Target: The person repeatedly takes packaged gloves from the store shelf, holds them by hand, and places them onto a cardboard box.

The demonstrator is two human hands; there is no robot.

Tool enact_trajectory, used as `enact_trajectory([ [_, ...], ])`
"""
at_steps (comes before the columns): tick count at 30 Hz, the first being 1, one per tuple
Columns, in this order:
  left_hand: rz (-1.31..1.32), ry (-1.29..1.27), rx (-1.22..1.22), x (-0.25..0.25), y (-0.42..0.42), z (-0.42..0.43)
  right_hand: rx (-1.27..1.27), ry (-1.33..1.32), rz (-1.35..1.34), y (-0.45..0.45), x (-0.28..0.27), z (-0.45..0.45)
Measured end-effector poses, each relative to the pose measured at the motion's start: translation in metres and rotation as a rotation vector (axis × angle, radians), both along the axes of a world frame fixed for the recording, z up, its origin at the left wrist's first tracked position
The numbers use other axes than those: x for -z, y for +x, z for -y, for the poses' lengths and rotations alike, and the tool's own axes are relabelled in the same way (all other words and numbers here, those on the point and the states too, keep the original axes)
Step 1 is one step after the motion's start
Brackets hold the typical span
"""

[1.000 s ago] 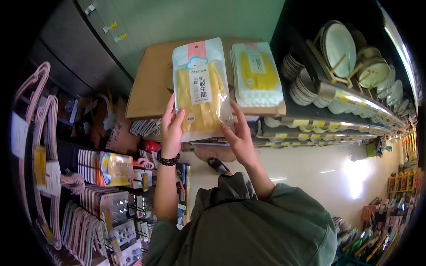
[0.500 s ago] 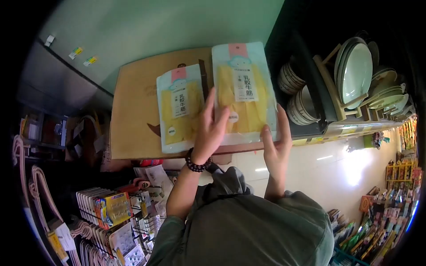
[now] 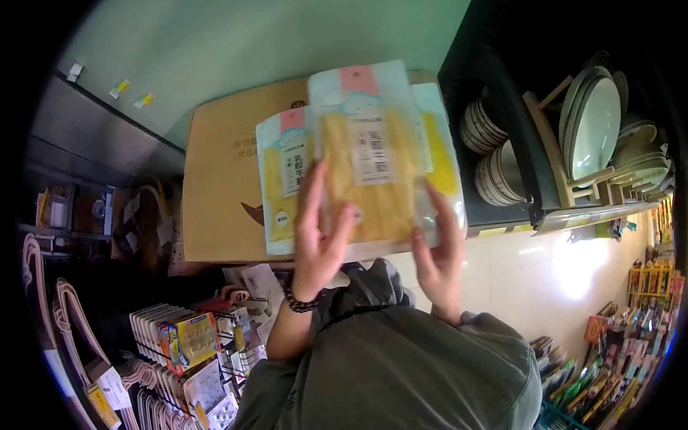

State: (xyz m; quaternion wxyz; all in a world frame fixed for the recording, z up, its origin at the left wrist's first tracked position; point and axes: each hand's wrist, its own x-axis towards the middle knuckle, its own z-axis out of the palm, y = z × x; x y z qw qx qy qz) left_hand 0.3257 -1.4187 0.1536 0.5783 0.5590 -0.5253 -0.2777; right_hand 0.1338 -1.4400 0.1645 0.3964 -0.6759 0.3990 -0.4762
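Note:
A pack of yellow rubber gloves [image 3: 373, 208], in a pale blue pouch with a pink top stripe and a white label, is held up between my two hands. My left hand [image 3: 319, 236] grips its left edge, thumb on the front. At the lower right edge, my right hand [image 3: 438, 251] closes on the pouch with thumb and fingers. Behind it, a second glove pack [image 3: 281, 186] lies on the cardboard box [image 3: 215, 172] at the left. A third glove pack [image 3: 441, 158] lies at the right, partly covered by the held one.
On the right, a black shelf holds stacked bowls [image 3: 494, 172] and plates [image 3: 595, 129] in a wooden rack [image 3: 548, 150]. Hanging goods on a display rack [image 3: 193, 344] stand at lower left. A green wall [image 3: 287, 43] rises behind the box. More merchandise [image 3: 595, 380] is at lower right.
The held glove pack has moved left and closer to me, off the box. Another pack at the right, hidden before, now shows behind it. Both hands have shifted with the held pack.

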Motion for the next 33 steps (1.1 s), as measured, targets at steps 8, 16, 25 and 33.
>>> enact_trajectory([
  [8, -0.020, 0.157, -0.137, 0.031, 0.088, -0.017, -0.294, -0.089, -0.195, 0.060, 0.004, -0.003],
  [16, -0.187, 0.156, -0.185, 0.035, 0.094, -0.030, -0.410, -0.052, -0.052, 0.066, 0.011, -0.019],
  [25, -0.216, 0.049, -0.111, 0.054, 0.106, -0.027, -0.750, -0.012, 0.250, 0.088, 0.013, -0.041],
  [33, -0.032, -0.108, -0.518, 0.049, 0.061, -0.170, -1.215, 0.199, 0.326, 0.120, 0.028, -0.110],
])
